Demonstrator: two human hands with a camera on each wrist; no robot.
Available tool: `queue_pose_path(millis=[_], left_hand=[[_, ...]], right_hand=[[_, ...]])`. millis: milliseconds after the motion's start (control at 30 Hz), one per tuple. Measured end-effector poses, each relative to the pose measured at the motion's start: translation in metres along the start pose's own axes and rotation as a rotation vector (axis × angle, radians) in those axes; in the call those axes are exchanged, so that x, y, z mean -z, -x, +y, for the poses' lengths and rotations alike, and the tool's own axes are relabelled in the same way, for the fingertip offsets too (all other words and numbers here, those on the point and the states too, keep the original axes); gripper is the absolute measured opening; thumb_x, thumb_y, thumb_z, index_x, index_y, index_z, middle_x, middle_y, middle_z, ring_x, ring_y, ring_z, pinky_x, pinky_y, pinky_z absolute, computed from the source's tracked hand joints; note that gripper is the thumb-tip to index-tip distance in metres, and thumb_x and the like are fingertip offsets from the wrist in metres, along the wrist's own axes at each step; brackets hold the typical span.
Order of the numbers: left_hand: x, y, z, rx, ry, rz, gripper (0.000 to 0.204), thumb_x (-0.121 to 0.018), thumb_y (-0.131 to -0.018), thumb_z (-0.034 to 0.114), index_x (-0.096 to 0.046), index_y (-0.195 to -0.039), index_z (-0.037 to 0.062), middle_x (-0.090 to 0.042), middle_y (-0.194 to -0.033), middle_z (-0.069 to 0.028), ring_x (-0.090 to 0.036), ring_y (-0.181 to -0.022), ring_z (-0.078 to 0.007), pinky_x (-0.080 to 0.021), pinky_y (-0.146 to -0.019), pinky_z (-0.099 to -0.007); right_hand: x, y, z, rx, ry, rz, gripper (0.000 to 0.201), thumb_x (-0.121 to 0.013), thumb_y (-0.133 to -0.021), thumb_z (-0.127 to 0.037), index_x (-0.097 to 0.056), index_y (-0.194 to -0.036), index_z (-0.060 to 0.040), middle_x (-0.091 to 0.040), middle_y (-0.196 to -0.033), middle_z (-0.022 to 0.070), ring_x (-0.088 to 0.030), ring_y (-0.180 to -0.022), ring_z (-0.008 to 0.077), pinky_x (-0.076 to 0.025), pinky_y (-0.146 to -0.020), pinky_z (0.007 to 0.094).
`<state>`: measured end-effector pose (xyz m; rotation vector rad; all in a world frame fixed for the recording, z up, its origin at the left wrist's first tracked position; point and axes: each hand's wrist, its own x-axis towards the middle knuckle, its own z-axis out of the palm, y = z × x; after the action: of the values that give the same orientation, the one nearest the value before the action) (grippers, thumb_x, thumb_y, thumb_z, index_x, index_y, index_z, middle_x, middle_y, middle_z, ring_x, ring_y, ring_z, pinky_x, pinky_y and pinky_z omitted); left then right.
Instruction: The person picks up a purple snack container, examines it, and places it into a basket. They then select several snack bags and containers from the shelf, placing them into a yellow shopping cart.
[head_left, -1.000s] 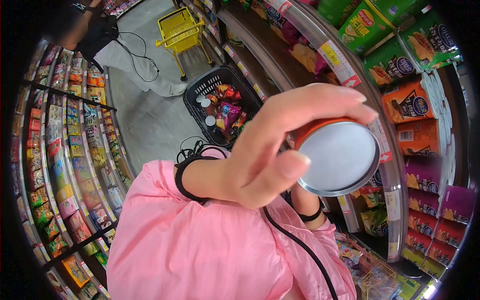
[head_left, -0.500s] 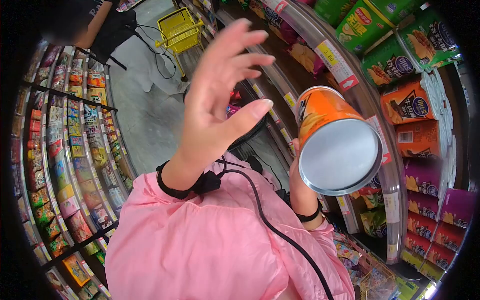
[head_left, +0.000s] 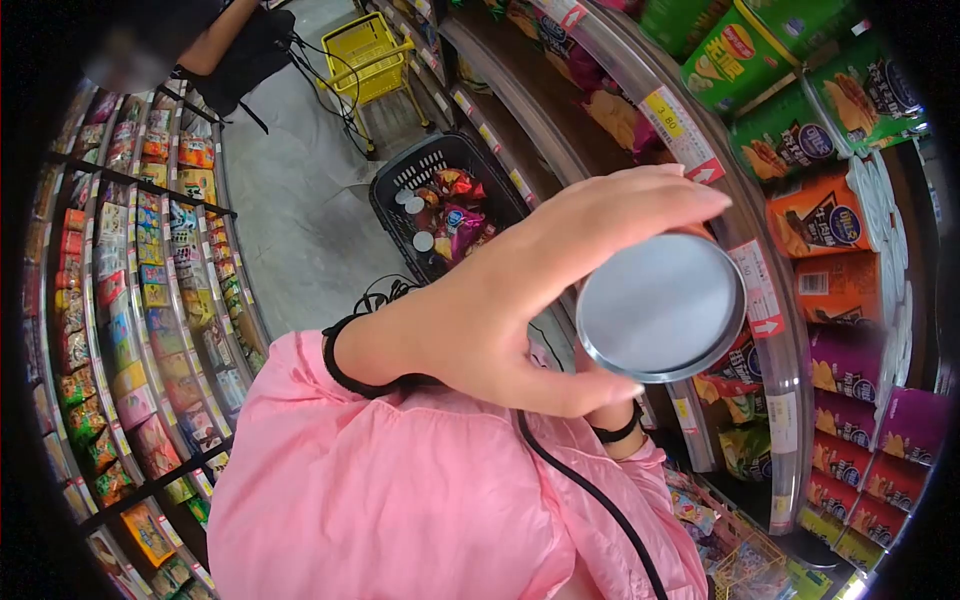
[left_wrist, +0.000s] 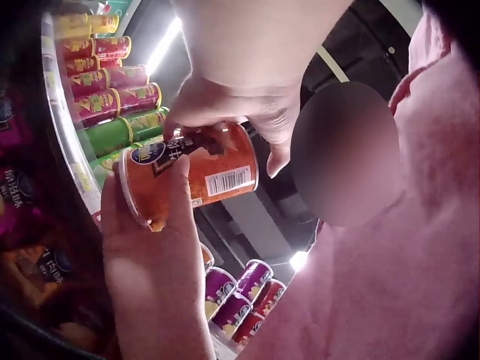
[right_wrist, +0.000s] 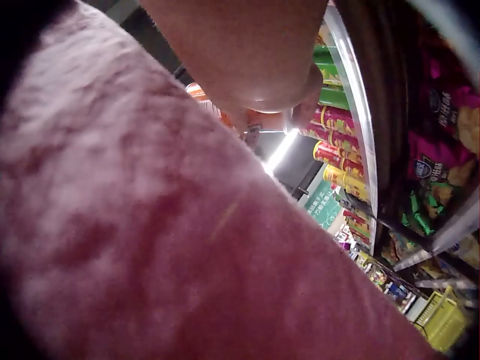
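An orange snack can with a barcode lies tilted between both hands in the left wrist view. My left hand curves around the can's grey metal end in the head view, with the thumb tip at the lower rim and fingers along the upper side. My right hand grips the can's other end from below, thumb along its label. In the head view the right hand is mostly hidden behind the can and left hand. Pink sleeve fills most of the right wrist view.
Shelves of snack cans and bagged snacks curve along the right. A black basket holding several snacks stands on the floor, with a yellow cart behind it. Another person is at upper left, beside the left shelves.
My left hand lifted off the can toward the upper left, fingers spread, then came back around its grey end. The right hand kept holding the can. The other person shifted slightly.
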<state>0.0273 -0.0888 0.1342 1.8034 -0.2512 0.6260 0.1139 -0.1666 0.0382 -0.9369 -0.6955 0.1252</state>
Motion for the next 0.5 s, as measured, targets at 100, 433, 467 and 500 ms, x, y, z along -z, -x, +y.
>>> queue_pose_path(millis=[100,433,467,500], left_hand=[[0.005,0.002,-0.011,-0.201,-0.101,0.003,0.064,-0.060,-0.066,0.012,-0.032,-0.121,-0.0041,-0.038,-0.121,-0.0224,-0.036,-0.115,-0.0331,-0.025,-0.096,-0.0421],[0.028,0.008,0.006,-0.048,-0.007,0.011,0.045,-0.061,-0.066,-0.002,-0.045,-0.107,-0.0077,-0.048,-0.112,-0.0231,-0.043,-0.110,-0.0347,-0.032,-0.092,-0.0426],[0.029,0.008,0.007,-0.047,-0.021,0.031,0.042,-0.061,-0.066,-0.002,-0.047,-0.105,-0.0074,-0.050,-0.110,-0.0225,-0.046,-0.108,-0.0342,-0.034,-0.091,-0.0416],[0.031,0.009,0.007,-0.046,-0.036,0.050,0.039,-0.061,-0.066,-0.002,-0.049,-0.102,-0.0070,-0.052,-0.108,-0.0218,-0.048,-0.105,-0.0338,-0.035,-0.090,-0.0405]], right_hand=[[-0.001,-0.001,-0.002,-0.032,-0.113,-0.012,0.060,-0.061,-0.074,-0.009,-0.025,-0.123,-0.0099,-0.035,-0.123,0.0148,-0.039,-0.112,0.0237,-0.036,-0.094,0.0360],[-0.002,0.002,-0.005,-0.073,0.129,-0.058,0.054,-0.058,-0.077,-0.009,-0.029,-0.121,-0.0082,-0.038,-0.121,0.0170,-0.044,-0.107,0.0260,-0.040,-0.090,0.0365],[-0.003,0.003,-0.005,-0.122,0.028,-0.058,0.052,-0.057,-0.077,-0.009,-0.029,-0.121,-0.0076,-0.038,-0.120,0.0178,-0.045,-0.107,0.0265,-0.041,-0.090,0.0368],[-0.003,0.003,-0.004,-0.139,-0.015,-0.071,0.051,-0.056,-0.078,-0.008,-0.029,-0.121,-0.0071,-0.038,-0.120,0.0186,-0.045,-0.106,0.0270,-0.041,-0.089,0.0372]])
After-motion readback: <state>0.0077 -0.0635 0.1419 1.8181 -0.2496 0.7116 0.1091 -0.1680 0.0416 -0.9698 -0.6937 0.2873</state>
